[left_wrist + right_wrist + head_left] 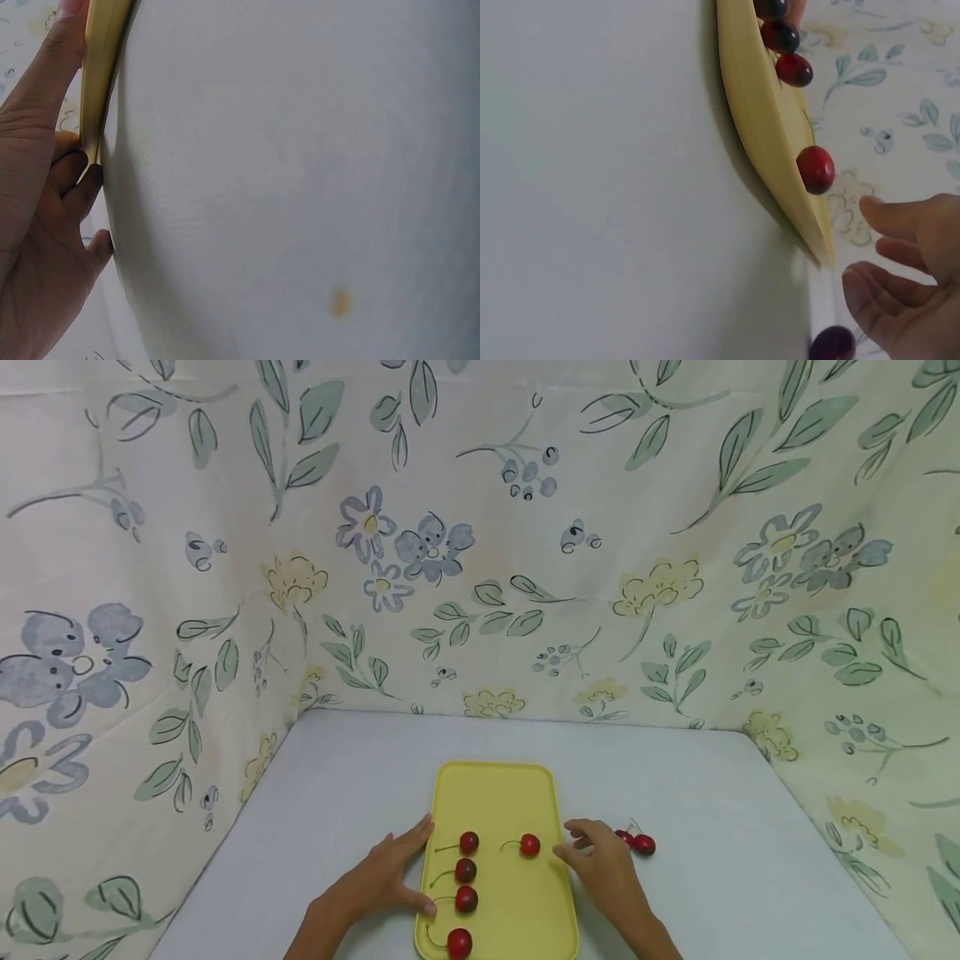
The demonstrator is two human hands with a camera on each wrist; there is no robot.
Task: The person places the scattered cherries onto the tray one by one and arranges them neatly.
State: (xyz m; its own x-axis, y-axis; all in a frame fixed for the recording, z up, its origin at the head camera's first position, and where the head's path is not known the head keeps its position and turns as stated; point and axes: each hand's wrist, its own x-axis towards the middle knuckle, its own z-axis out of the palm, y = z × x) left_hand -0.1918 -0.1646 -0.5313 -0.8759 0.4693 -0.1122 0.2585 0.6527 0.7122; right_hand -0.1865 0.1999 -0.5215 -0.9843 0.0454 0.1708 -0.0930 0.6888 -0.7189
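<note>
A yellow tray (495, 797) holds several red cherries with stems. Most form a column of cherries (466, 871) along its left side, stems pointing left. One single cherry (530, 845) lies right of them, near the tray's right side. My left hand (378, 877) rests at the tray's left edge, thumb by the rim and fingers extended; the left wrist view shows it against the tray's side (103, 67). My right hand (606, 870) hovers by the right edge, fingers loosely bent, holding nothing. Beside it on the table are two cherries (644, 844), one partly hidden by the hand.
The white table (360, 760) extends around the tray. A floral-patterned cloth (510, 543) hangs behind and at both sides. A small orange-yellow spot (341, 302) shows on the pale surface in the left wrist view.
</note>
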